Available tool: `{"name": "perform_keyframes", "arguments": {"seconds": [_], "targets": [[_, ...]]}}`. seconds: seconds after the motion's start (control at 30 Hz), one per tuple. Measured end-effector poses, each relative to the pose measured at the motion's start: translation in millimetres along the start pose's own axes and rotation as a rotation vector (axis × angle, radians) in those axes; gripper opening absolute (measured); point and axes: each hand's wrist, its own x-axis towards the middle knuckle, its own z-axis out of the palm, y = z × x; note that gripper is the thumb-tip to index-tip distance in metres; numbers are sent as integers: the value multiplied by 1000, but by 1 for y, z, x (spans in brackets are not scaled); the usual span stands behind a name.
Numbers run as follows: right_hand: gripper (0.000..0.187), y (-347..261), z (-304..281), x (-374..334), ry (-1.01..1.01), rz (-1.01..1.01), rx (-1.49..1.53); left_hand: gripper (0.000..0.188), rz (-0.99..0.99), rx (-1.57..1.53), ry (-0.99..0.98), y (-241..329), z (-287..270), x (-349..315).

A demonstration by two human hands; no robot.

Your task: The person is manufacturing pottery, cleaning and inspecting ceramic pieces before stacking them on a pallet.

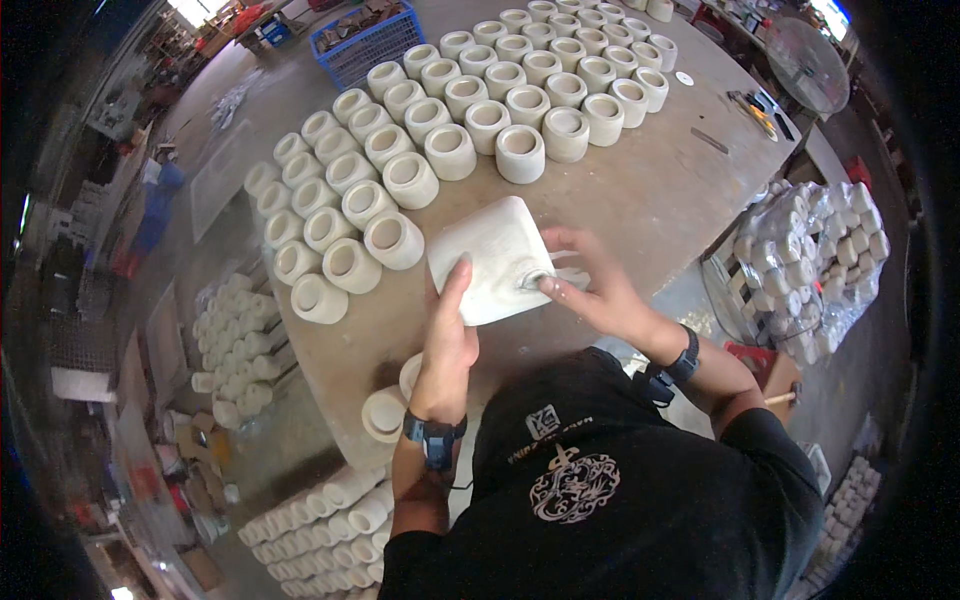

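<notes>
A cream-white pot with rounded corners (487, 250) is held tilted above the table, a smooth wall turned up toward me. My left hand (452, 335) grips its left side, thumb pressed on the near face. At its right corner is my right hand (600, 285), thumb and fingers closed around a small greyish thing against the surface; what it is I cannot make out. A dark smudge shows at that spot. Fingers of the right hand are dusted white and slightly blurred. Close to the left wrist, a similar round-mouthed pot (384, 414) sits at the table's near edge.
Rows of cream pots (450, 150) cover the far and left parts of the brown table (640, 200). Hand tools (755, 115) and a flat metal strip (709, 140) lie at the right. A blue crate (368, 45) stands beyond; wrapped stacked pots (810, 260) are at right.
</notes>
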Motion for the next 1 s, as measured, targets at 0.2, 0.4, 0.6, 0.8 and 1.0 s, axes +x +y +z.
{"name": "perform_keyframes", "arguments": {"seconds": [0.2, 0.4, 0.6, 0.8, 1.0], "targets": [[44, 5, 1, 1, 34, 66, 59, 62, 23, 47, 4, -5, 3, 1], [43, 13, -6, -4, -51, -36, 41, 61, -149, -93, -5, -10, -13, 4], [35, 30, -10, -4, -143, -148, 60, 66, -233, -364, -114, -19, -31, -3], [50, 23, -3, 0, -182, -61, -53, 68, -166, -487, -149, -21, -49, -18], [95, 4, 10, 8, -320, -194, -172, 72, -154, -585, -129, -26, -58, -27]]}}
